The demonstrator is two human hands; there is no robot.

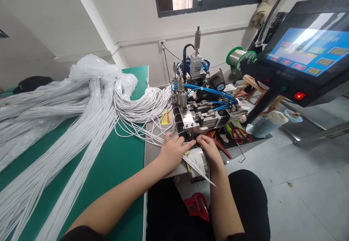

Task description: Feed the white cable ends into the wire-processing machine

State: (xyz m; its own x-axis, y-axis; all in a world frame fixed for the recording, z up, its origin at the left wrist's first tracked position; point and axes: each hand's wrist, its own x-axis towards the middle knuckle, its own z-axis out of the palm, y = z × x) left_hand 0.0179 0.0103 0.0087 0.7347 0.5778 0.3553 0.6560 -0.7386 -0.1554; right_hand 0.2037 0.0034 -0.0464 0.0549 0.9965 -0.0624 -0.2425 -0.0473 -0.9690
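Note:
My left hand [172, 153] bends over several thin white cables [197, 170], its index finger stretched toward the machine front. The cables run beneath its palm and come out at lower right, where their tips look reddish. Close beside it, my right hand [208, 147] is closed in a pinch at the front of a small bench machine [191, 119]. What lies between its fingertips is too small to make out. The machine carries metal blocks, cylinders and blue air hoses [212, 90]. More white cables [141, 113] lie looped to the left of the machine.
Large bundles of white cable [81, 139], partly in clear plastic, cover the green table [128, 186]. A screen panel [308, 51] stands at right. Near it are a wire spool [240, 58], red-handled scissors [241, 135], red-handled pliers [222, 148] and a clear container [197, 162].

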